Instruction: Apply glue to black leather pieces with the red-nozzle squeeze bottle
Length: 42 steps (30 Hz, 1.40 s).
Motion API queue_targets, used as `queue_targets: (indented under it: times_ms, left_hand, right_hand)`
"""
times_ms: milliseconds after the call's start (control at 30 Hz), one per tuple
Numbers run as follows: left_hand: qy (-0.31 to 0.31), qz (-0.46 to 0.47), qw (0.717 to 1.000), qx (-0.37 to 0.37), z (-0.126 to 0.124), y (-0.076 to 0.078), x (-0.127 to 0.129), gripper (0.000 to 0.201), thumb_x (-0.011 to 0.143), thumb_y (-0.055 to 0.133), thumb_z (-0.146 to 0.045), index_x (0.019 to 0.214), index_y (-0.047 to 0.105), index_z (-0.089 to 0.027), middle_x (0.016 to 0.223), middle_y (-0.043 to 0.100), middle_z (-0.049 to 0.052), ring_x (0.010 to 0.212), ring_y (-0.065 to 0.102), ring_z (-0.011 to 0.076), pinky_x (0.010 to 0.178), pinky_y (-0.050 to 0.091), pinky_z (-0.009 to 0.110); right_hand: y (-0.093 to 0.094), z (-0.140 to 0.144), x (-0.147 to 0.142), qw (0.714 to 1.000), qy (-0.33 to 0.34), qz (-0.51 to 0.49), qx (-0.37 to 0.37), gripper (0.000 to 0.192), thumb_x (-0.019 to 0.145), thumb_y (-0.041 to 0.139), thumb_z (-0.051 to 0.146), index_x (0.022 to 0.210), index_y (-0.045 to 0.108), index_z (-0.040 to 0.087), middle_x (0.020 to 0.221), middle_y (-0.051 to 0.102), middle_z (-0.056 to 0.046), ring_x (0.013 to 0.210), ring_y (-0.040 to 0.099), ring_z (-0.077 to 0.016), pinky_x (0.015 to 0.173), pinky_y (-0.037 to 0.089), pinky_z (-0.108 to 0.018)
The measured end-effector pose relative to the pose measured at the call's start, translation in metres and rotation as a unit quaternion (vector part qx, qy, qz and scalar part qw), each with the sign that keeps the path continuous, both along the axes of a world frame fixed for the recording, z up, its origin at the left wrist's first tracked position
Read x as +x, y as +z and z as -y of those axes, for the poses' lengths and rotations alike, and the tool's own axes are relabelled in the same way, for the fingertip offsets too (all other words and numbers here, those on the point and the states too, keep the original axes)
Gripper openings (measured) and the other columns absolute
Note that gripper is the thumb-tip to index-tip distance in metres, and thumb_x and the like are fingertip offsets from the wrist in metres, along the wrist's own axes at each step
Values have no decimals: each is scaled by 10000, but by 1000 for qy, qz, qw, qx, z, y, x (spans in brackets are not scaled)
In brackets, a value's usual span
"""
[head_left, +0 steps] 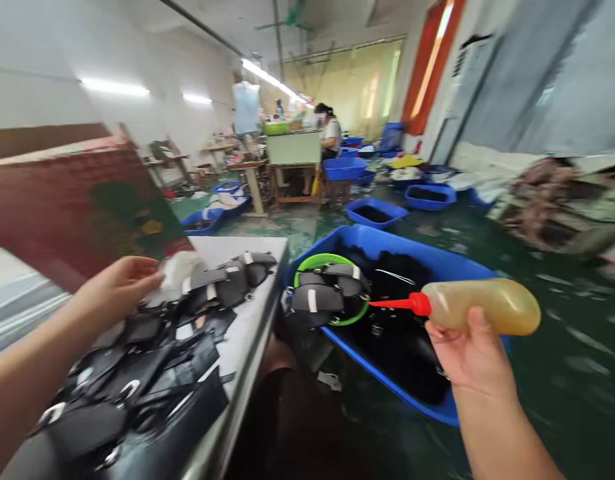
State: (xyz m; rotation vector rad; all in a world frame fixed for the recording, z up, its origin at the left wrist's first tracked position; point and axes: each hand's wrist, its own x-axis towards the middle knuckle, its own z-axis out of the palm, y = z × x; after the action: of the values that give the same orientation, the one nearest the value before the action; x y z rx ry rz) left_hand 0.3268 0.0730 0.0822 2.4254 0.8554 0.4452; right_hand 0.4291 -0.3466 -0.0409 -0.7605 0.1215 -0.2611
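The right hand is closed around a soft, translucent squeeze bottle of yellowish liquid with a red pointed nozzle, held sideways in the air so the nozzle points left over a large blue plastic tub on the floor. The left hand reaches across a white worktable with its fingers pinched on a small white wad, perhaps cloth or tissue, right at the end of a black strap piece with white patches; motion blur hides how firmly it grips. Below that hand, a heap of black leather-like pieces with metal rings covers the near end of the table. As a judgement, the work looks partway through: many pieces are still piled on the table, while others already sit in the tub, and no liquid can be seen on any piece. The tub holds dark material, more black strap pieces with white marks, and a bright green hoop lying around them at its near-left corner. Farther off, several smaller blue tubs stand on the green floor, some with dark contents, and a seated person works at a distant table.
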Motion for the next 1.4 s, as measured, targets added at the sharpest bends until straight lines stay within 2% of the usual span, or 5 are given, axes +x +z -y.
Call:
queue_targets:
  times_ms: [267, 567, 767, 1133, 1400]
  left_hand:
    - [-487, -200, 843, 108, 217, -87, 79, 360, 757, 539, -332, 1085, 607, -200, 1133, 628, 108, 1051, 585, 258, 922, 423, 345]
    - [-514, -183, 817, 185, 331, -169, 170, 822, 668, 692, -207, 1383, 316, -53, 1501, 201, 234, 1389, 157, 317, 1109, 212, 420]
    - [-490, -207, 824, 198, 351, -191, 201, 782, 628, 708, -170, 1327, 387, -28, 1307, 486, 286, 1153, 524, 361, 907, 452, 436]
    - [-524, -82, 830, 172, 319, -195, 99, 502, 720, 384, -4, 1167, 553, -156, 1081, 626, 87, 981, 577, 201, 858, 499, 322]
    - [-440, 137, 859, 223, 274, -201, 62, 449, 669, 351, 37, 994, 624, -109, 909, 672, 113, 844, 649, 194, 752, 567, 308]
  right_hand:
    - [15, 111, -15, 951, -256, 153, -83, 740, 128, 857, 537, 790, 660, 272, 832, 624, 96, 739, 589, -142, 633, 554, -250]
    - [14, 165, -12, 944, -288, 149, -67, 618, 290, 904, 434, 834, 655, 278, 787, 630, 124, 642, 593, -119, 547, 554, -220]
    - [-3, 168, 19, 936, -323, 132, -44, 656, 282, 877, 527, 844, 653, 273, 790, 618, 126, 636, 573, -104, 525, 551, -218]
    - [-11, 144, 38, 965, -248, 54, 60, 693, 235, 862, 550, 791, 637, 203, 682, 592, 96, 516, 527, -67, 307, 395, -127]
    - [-9, 141, 29, 966, -232, 12, 111, 324, 772, 595, 505, 759, 580, 182, 609, 533, 64, 404, 449, -68, 268, 341, -148]
